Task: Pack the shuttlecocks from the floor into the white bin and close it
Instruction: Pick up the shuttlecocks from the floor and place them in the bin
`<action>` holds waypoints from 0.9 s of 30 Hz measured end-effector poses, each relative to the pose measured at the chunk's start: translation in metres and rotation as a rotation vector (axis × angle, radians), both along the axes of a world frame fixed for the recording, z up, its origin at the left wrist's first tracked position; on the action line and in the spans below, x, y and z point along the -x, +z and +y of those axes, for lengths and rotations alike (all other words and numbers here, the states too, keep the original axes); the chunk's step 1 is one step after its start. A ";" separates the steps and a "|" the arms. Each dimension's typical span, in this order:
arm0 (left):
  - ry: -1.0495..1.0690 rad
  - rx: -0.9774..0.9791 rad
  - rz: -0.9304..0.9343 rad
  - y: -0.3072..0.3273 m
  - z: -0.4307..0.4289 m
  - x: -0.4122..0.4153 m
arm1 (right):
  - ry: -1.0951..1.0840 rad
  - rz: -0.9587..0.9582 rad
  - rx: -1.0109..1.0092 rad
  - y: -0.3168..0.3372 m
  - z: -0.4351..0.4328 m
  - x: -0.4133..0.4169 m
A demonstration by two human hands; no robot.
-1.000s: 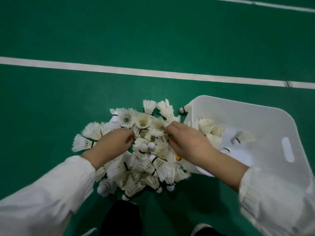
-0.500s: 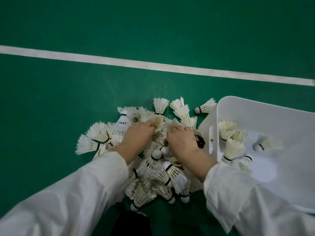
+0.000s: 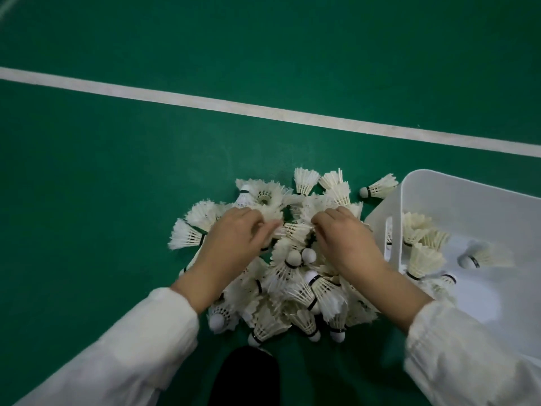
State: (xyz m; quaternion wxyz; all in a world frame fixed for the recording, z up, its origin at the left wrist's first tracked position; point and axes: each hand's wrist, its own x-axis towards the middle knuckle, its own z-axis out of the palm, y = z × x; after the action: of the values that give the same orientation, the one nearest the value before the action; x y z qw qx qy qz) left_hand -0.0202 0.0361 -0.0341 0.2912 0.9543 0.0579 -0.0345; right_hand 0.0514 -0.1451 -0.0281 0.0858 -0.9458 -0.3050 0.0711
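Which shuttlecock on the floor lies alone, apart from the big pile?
The shuttlecock beside the white bin's far-left corner; green floor separates it from the pile.

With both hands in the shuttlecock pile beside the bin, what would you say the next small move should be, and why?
Probably lift the gripped bunch over into the white bin. The left hand and right hand curl into the shuttlecock pile, which lies mostly on the floor; the bin holds only a few.

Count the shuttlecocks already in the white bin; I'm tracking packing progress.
5 visible in the white bin: top shuttlecock by the slotted wall, second beside it, upright one below, lying one mid-floor, banded cork near the right sleeve. More may hide under that arm.
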 end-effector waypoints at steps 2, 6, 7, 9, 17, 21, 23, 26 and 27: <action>0.090 -0.060 0.040 0.008 0.024 0.016 | 0.018 -0.004 -0.046 0.003 0.001 0.004; 0.222 -0.258 0.043 0.009 0.064 0.025 | 0.045 0.062 -0.040 -0.001 0.009 0.008; 0.234 -0.272 0.029 0.009 0.067 0.022 | 0.046 0.070 -0.040 -0.003 0.012 0.008; 0.229 -0.255 0.012 0.011 0.067 0.011 | 0.044 0.094 -0.044 -0.006 0.017 0.009; -0.128 -0.361 0.202 -0.037 0.047 -0.027 | 0.041 0.174 -0.048 -0.013 0.016 0.006; -0.183 -0.501 0.081 -0.048 0.047 -0.029 | 0.039 0.195 -0.037 -0.012 0.016 0.006; -0.121 -0.484 0.003 -0.041 0.050 -0.028 | 0.024 0.214 -0.045 -0.008 0.017 0.006; -0.036 -0.455 -0.076 -0.023 0.048 -0.024 | -0.010 0.250 -0.088 0.001 0.023 0.009; -0.016 -0.466 -0.089 -0.017 0.045 -0.023 | -0.009 0.260 -0.087 0.004 0.026 0.011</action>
State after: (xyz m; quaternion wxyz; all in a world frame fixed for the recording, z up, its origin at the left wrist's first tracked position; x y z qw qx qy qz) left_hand 0.0028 0.0811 -0.0506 0.0648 0.9968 0.0435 0.0197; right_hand 0.0403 -0.1193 -0.0239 0.1660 -0.9254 -0.2898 0.1791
